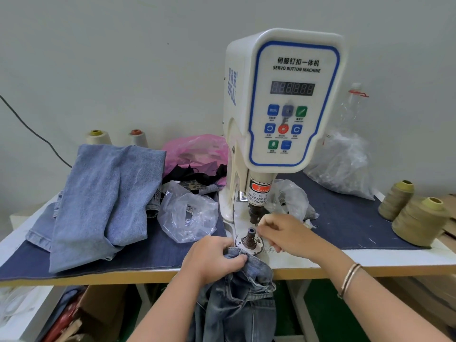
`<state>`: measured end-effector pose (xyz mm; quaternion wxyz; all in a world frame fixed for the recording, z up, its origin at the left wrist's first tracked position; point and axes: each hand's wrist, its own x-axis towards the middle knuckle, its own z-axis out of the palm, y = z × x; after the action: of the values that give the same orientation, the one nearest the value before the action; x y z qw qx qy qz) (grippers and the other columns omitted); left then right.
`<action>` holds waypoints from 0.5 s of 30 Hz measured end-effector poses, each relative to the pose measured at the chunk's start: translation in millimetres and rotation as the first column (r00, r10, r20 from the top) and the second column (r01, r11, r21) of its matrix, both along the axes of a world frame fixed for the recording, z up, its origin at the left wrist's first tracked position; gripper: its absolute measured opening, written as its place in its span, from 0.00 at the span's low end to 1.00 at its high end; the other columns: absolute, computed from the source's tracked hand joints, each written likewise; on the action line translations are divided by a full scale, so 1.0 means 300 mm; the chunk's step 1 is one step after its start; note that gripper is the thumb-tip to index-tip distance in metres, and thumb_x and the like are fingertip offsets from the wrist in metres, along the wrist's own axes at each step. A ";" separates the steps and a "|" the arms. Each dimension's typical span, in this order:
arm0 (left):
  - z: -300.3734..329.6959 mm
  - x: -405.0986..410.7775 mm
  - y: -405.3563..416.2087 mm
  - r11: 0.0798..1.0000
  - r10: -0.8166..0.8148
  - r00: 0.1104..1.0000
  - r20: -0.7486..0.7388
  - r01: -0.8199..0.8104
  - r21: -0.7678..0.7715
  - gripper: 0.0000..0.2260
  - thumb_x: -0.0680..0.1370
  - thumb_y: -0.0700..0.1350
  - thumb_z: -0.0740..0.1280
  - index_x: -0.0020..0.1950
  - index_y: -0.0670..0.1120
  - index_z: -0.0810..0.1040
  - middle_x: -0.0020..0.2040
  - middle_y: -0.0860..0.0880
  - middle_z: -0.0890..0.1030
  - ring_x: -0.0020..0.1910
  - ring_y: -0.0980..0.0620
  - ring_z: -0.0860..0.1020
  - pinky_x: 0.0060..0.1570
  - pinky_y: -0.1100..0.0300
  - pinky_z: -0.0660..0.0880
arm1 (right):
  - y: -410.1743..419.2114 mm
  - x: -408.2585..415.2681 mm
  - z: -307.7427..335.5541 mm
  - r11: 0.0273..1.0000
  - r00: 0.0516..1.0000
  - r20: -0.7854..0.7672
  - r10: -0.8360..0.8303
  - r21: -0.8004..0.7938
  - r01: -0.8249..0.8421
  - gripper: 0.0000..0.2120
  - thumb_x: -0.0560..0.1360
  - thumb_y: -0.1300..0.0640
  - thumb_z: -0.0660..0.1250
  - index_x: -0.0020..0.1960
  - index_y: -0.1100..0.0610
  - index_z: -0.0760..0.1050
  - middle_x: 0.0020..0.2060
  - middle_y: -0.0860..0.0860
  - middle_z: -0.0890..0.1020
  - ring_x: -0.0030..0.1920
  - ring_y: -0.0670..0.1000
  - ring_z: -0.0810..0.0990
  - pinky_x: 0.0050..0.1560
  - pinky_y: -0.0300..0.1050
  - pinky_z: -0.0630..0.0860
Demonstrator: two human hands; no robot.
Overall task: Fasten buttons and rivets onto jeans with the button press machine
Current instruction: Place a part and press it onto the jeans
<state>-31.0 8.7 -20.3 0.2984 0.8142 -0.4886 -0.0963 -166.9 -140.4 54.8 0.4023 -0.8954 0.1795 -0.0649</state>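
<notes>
A pair of dark, faded jeans, soft and limp but thick at the seams, hangs off the counter edge, best held at the stiff waistband. That bunched waistband is gripped in the left hand. The right hand is curled beside the lower die, apparently pinching something too small to tell. Above stands the white button press machine.

A plain pale grey-green painted wall fills the back, evenly lit, with a thin black cable slanting across its left side. In front stands a white-topped worktable with a tan wooden front edge, partly covered by a flat dark navy cloth mat (its near hem runs straight). Brown cardboard boxes sit underneath.
</notes>
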 end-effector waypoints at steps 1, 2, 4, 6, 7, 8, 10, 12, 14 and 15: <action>0.000 0.000 0.000 1.000 0.000 1.000 -0.001 0.000 -0.001 0.22 0.64 0.67 0.61 0.32 0.49 0.62 0.26 0.52 0.66 0.28 0.52 0.63 0.31 0.56 0.62 | -0.002 0.013 0.000 0.999 1.000 -0.017 0.019 -0.039 -0.020 0.14 0.79 0.54 0.62 0.35 0.52 0.70 0.26 0.46 0.74 0.25 0.43 0.72 0.30 0.33 0.71; 0.001 0.000 0.000 1.000 -0.001 1.000 -0.003 0.001 -0.001 0.22 0.64 0.67 0.61 0.32 0.49 0.62 0.26 0.52 0.66 0.28 0.52 0.63 0.31 0.56 0.62 | -0.004 0.026 0.000 0.997 0.999 -0.026 0.028 -0.070 -0.029 0.15 0.78 0.53 0.63 0.34 0.52 0.69 0.25 0.46 0.74 0.24 0.42 0.72 0.30 0.32 0.70; 0.002 0.000 0.001 1.000 -0.002 1.000 -0.001 0.002 0.005 0.22 0.64 0.67 0.61 0.32 0.49 0.62 0.26 0.53 0.67 0.28 0.53 0.63 0.31 0.56 0.62 | -0.010 0.048 0.001 0.993 0.999 -0.038 0.015 -0.119 -0.020 0.16 0.77 0.53 0.64 0.32 0.53 0.67 0.23 0.45 0.73 0.23 0.41 0.72 0.28 0.31 0.70; 0.001 0.000 0.001 1.000 0.003 1.000 -0.002 -0.003 0.003 0.23 0.64 0.67 0.61 0.32 0.48 0.62 0.25 0.52 0.66 0.28 0.53 0.63 0.31 0.57 0.62 | -0.019 0.062 -0.002 0.989 0.999 -0.053 -0.001 -0.149 -0.007 0.17 0.75 0.53 0.65 0.30 0.52 0.65 0.20 0.44 0.72 0.21 0.41 0.72 0.27 0.31 0.69; 0.001 0.001 0.001 1.000 0.005 1.000 -0.003 -0.005 0.001 0.24 0.64 0.67 0.61 0.33 0.47 0.62 0.26 0.51 0.65 0.28 0.53 0.63 0.31 0.56 0.62 | -0.023 0.068 -0.004 0.988 0.998 -0.062 -0.005 -0.157 -0.005 0.18 0.75 0.53 0.65 0.29 0.52 0.64 0.18 0.44 0.71 0.21 0.42 0.72 0.26 0.31 0.69; 0.000 0.002 0.001 1.000 0.007 1.000 -0.002 -0.007 0.001 0.25 0.64 0.67 0.61 0.33 0.46 0.61 0.26 0.50 0.64 0.28 0.53 0.63 0.31 0.56 0.62 | -0.026 0.073 -0.006 0.987 0.997 -0.071 -0.009 -0.161 -0.003 0.18 0.74 0.54 0.66 0.29 0.52 0.64 0.17 0.43 0.70 0.21 0.42 0.72 0.26 0.31 0.68; 0.002 0.001 0.000 1.000 0.006 1.000 -0.001 -0.006 0.005 0.25 0.64 0.68 0.61 0.33 0.46 0.61 0.26 0.50 0.64 0.28 0.53 0.63 0.32 0.56 0.62 | -0.031 0.082 -0.009 0.985 0.996 -0.088 -0.022 -0.173 0.006 0.18 0.74 0.54 0.66 0.28 0.52 0.65 0.16 0.43 0.70 0.20 0.42 0.71 0.28 0.34 0.70; 0.004 -0.001 0.001 1.000 0.004 1.000 -0.007 -0.004 0.005 0.25 0.64 0.68 0.61 0.33 0.45 0.61 0.26 0.50 0.64 0.28 0.53 0.63 0.32 0.56 0.62 | -0.035 0.089 -0.010 0.982 0.996 -0.088 -0.030 -0.190 0.013 0.18 0.73 0.55 0.66 0.27 0.51 0.64 0.16 0.42 0.70 0.20 0.40 0.70 0.28 0.35 0.70; 0.008 -0.003 0.002 1.000 0.001 1.000 -0.012 -0.001 0.005 0.25 0.64 0.68 0.60 0.33 0.45 0.61 0.25 0.51 0.64 0.27 0.53 0.63 0.32 0.56 0.63 | -0.037 0.092 -0.017 0.976 0.998 -0.062 -0.027 -0.219 0.013 0.18 0.72 0.54 0.67 0.27 0.51 0.63 0.16 0.41 0.70 0.20 0.39 0.69 0.28 0.33 0.66; 0.009 -0.002 0.002 1.000 0.001 1.000 -0.014 -0.001 0.005 0.25 0.64 0.68 0.60 0.32 0.46 0.61 0.25 0.51 0.64 0.27 0.53 0.63 0.32 0.56 0.63 | -0.039 0.090 -0.021 0.972 0.999 -0.039 -0.025 -0.236 0.015 0.19 0.73 0.54 0.67 0.28 0.51 0.63 0.17 0.41 0.70 0.21 0.39 0.68 0.28 0.33 0.65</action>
<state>-31.7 9.2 -17.7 0.2999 0.8144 -0.4859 -0.1030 -139.8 -152.0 48.4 0.2889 -0.9361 0.1878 -0.0708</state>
